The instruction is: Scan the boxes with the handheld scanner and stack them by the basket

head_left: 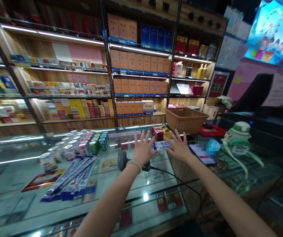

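Clock centred between your hands, 12 straight ahead. You hold both arms out over the glass worktop [15, 177]. Your 2 hands are apart from each other, fingers spread, palms down, gripping nothing.

Left hand [142, 149]: pale bracelet [135, 165] at the wrist. A dark handheld scanner [123, 161] lies at 8 o'clock, partly behind that wrist; you cannot tell from this view whether skin meets it. Its black cable [181, 181] runs off toward 5 o'clock.

Right hand [181, 148]: fingertips near a small batch of blue-and-white packets [163, 145], which lies at the clock's centre, between your hands. Contact unclear. Just beyond, at 12 o'clock, red and yellow boxes [159, 132] sit stacked.

At 3 o'clock, a phone [204, 156] lies beside your right wrist; farther the same way stands a green bottle [237, 140] with a loose strap. Wicker basket [186, 120] at 1 o'clock; red tray [217, 131] at 2, a black mouse [208, 125] on it.

At 8 o'clock, past the scanner, long blue-and-white sachets [69, 179] lie in an overlapping fan, partly on a flat red packet [36, 182]. Clear jars [69, 153] and green containers [94, 147] stand grouped at 9 to 10. Behind the worktop, 12 o'clock, orange cartons [139, 64] line the shelves [41, 44].
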`<state>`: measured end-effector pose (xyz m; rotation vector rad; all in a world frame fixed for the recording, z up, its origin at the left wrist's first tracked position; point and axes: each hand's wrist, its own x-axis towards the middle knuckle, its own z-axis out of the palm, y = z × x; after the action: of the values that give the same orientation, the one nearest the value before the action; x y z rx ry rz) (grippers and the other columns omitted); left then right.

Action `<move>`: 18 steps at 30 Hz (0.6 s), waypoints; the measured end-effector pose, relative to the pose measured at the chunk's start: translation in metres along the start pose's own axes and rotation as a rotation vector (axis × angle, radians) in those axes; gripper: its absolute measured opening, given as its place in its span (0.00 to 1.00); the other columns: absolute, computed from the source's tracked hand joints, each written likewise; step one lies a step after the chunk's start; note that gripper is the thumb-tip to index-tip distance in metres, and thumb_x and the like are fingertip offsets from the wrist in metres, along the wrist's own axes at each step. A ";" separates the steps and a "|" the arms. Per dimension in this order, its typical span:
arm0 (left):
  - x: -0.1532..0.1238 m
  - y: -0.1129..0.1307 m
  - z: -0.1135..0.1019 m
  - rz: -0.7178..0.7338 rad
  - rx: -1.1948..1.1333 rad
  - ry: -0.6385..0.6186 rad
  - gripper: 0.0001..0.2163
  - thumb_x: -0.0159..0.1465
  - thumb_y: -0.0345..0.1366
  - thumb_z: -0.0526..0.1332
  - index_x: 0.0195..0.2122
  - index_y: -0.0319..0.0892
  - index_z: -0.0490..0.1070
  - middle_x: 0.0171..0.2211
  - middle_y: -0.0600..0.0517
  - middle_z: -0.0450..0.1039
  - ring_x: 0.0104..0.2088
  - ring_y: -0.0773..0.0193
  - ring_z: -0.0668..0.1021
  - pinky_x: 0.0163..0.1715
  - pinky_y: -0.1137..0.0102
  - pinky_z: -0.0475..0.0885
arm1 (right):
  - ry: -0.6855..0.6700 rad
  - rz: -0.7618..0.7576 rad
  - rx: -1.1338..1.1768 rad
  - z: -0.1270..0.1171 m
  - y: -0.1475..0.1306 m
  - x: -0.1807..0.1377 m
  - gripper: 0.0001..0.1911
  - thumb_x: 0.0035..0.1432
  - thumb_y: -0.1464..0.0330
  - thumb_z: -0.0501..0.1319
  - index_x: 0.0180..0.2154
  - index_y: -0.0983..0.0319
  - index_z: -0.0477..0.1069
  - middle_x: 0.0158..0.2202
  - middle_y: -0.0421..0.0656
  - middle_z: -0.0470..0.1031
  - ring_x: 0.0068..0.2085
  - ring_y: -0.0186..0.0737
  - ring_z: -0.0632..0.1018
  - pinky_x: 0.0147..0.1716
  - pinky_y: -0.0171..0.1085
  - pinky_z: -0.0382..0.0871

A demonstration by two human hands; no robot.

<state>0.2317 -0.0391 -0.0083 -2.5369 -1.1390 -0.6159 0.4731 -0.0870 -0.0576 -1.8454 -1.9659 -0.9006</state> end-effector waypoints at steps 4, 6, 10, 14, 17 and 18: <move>-0.008 -0.016 -0.014 -0.017 0.010 0.067 0.31 0.63 0.56 0.64 0.66 0.52 0.67 0.75 0.45 0.49 0.74 0.39 0.50 0.69 0.32 0.41 | 0.039 -0.002 0.020 -0.009 -0.022 0.020 0.34 0.68 0.43 0.51 0.70 0.47 0.58 0.76 0.47 0.47 0.75 0.57 0.45 0.69 0.67 0.28; -0.014 -0.025 -0.021 -0.028 0.018 0.094 0.31 0.64 0.56 0.64 0.66 0.52 0.68 0.75 0.45 0.50 0.74 0.39 0.50 0.69 0.32 0.40 | 0.051 -0.001 0.032 -0.015 -0.036 0.029 0.34 0.68 0.44 0.51 0.70 0.48 0.59 0.76 0.47 0.47 0.75 0.59 0.46 0.69 0.67 0.30; -0.026 -0.048 -0.034 -0.048 0.041 0.138 0.30 0.64 0.54 0.64 0.66 0.52 0.67 0.74 0.45 0.52 0.74 0.39 0.52 0.69 0.32 0.39 | 0.066 -0.013 0.060 -0.026 -0.063 0.044 0.32 0.68 0.46 0.53 0.69 0.47 0.60 0.76 0.47 0.49 0.74 0.59 0.47 0.68 0.67 0.31; -0.042 -0.070 -0.047 -0.087 0.062 0.147 0.30 0.63 0.54 0.65 0.65 0.53 0.68 0.74 0.46 0.53 0.74 0.39 0.53 0.69 0.32 0.40 | 0.087 -0.039 0.102 -0.035 -0.090 0.055 0.31 0.69 0.47 0.53 0.68 0.48 0.61 0.75 0.47 0.51 0.74 0.58 0.49 0.69 0.66 0.33; -0.056 -0.086 -0.058 -0.114 0.094 0.145 0.28 0.64 0.52 0.65 0.65 0.53 0.69 0.74 0.46 0.53 0.73 0.39 0.54 0.69 0.32 0.42 | 0.098 -0.049 0.125 -0.040 -0.107 0.061 0.30 0.69 0.48 0.54 0.67 0.49 0.63 0.74 0.49 0.53 0.73 0.57 0.52 0.68 0.66 0.35; -0.060 -0.091 -0.062 -0.121 0.109 0.145 0.28 0.64 0.52 0.65 0.64 0.53 0.69 0.74 0.46 0.53 0.73 0.39 0.54 0.69 0.32 0.42 | 0.097 -0.052 0.134 -0.041 -0.112 0.062 0.29 0.70 0.49 0.54 0.67 0.50 0.64 0.74 0.49 0.55 0.73 0.56 0.54 0.68 0.65 0.36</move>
<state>0.1102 -0.0449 0.0239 -2.3051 -1.2450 -0.7340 0.3484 -0.0612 -0.0151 -1.6536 -1.9726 -0.8349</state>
